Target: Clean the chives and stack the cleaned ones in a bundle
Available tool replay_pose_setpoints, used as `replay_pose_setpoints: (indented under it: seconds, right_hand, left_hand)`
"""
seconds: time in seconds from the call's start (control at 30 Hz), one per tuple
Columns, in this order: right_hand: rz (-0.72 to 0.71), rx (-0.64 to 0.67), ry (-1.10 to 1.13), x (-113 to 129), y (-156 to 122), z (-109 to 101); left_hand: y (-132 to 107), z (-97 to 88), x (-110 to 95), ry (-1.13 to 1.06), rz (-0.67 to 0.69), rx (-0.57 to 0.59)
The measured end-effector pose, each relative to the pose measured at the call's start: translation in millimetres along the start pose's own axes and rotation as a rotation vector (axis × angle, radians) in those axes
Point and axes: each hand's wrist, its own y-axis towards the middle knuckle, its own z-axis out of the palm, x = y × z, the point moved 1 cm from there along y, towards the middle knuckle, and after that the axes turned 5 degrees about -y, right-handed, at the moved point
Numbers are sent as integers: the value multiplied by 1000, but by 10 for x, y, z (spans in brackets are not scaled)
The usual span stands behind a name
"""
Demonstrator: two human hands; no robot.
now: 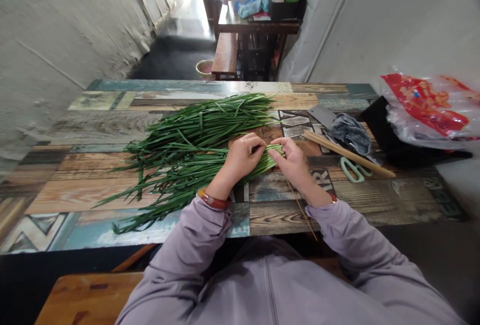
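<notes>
A loose bunch of garlic chives (195,162) lies on the patchwork-patterned table, its leafy tips fanned to the left and its pale stems to the right. Closed around the stems from the left is my left hand (243,154). My right hand (290,160) pinches the bunch close to its cut ends. A thin brown strand (300,208) trails down from beneath my right hand past the table edge; how it meets the stems is hidden. Behind this bunch rests a larger pile of garlic chives (213,117), touched by neither hand.
To the right lie wooden sticks (348,154), green-handled scissors (352,170), a grey cloth (350,132) and a flat metal blade (321,115). A black container (390,137) with red-and-clear plastic bags (431,105) stands beyond. Walls flank the table (285,220); a bench (225,52) is ahead.
</notes>
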Motion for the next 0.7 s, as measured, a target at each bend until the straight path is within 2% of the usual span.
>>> replay_pose_setpoints:
  seconds: [0.2,0.37,0.47,0.57,0.7]
  right_hand:
    - [3,7,5,41,9,-3]
    - [-34,42,45,149,24,-28]
    - [-73,16,12,181,35,-55]
    - [-28,13,34,127,61,-80]
    - [95,69,144,14,95,-119]
  left_hand:
    - [1,-5,23,25,-30,45]
    - [-1,-21,39,38,-101,176]
    - [8,-38,43,30,-145,208]
    - [22,-73,44,3,-158,197]
    - [35,-148,56,-5,-181,97]
